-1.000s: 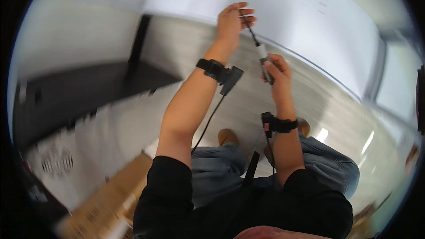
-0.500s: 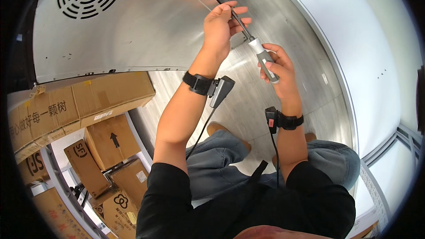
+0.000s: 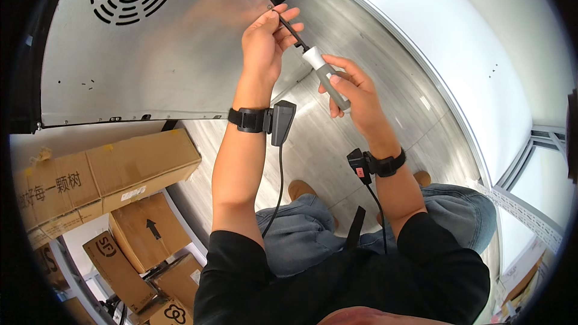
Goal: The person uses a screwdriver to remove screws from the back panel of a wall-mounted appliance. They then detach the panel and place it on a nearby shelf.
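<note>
Head view: right hand (image 3: 355, 93) gripping grey-and-white screwdriver (image 3: 313, 58), fingers closing round handle, shaft extending beyond grip toward upper left. Left hand (image 3: 260, 45) pinching shaft near far end between thumb and forefinger, other fingers spreading loosely. Screwdriver tip sitting by right edge of metal panel (image 3: 180, 48); contact unclear.

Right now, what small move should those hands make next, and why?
I'd probably line the screwdriver up with the metal panel's edge: the right fingers hold its handle, the left fingers are at its dark shaft, and the shaft's far end appears near that edge, though contact is unclear.
</note>
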A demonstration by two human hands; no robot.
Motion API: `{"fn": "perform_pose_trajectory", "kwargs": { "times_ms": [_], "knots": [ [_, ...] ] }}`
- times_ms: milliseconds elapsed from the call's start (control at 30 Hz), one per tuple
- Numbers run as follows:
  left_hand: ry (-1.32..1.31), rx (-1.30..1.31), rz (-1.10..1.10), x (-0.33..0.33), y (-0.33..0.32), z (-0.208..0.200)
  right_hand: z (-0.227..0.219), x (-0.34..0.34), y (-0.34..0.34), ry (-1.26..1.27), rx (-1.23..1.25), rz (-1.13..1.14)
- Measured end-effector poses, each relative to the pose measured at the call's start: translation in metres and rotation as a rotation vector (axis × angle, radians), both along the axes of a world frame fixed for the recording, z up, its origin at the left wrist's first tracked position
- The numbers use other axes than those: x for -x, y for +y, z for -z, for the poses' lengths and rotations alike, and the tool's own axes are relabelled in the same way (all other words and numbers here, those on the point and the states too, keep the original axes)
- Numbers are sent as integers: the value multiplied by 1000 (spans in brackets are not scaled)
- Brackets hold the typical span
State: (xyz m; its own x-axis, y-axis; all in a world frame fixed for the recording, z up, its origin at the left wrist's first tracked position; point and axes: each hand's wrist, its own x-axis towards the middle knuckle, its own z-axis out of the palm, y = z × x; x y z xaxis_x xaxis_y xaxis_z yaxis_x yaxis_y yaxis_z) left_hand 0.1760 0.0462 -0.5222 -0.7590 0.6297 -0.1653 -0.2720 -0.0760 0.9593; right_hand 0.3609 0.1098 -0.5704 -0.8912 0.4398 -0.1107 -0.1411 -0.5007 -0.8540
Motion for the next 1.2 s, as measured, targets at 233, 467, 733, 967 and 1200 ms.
{"fn": "perform_pose_trajectory", "kwargs": {
  "times_ms": [233,467,733,967,1200],
  "knots": [
    [0,-9,-2,-2,3,2,-2,1,-4,-2,38,25],
    [-22,-27,9,-1,5,7,-2,2,-2,10,134,23],
    [-22,-42,25,1,2,9,0,2,-2,38,202,13],
    [-33,-53,23,3,2,9,0,3,-2,89,289,-1],
    [-44,-40,24,2,3,8,-20,2,-2,-50,134,46]
  ]
}}
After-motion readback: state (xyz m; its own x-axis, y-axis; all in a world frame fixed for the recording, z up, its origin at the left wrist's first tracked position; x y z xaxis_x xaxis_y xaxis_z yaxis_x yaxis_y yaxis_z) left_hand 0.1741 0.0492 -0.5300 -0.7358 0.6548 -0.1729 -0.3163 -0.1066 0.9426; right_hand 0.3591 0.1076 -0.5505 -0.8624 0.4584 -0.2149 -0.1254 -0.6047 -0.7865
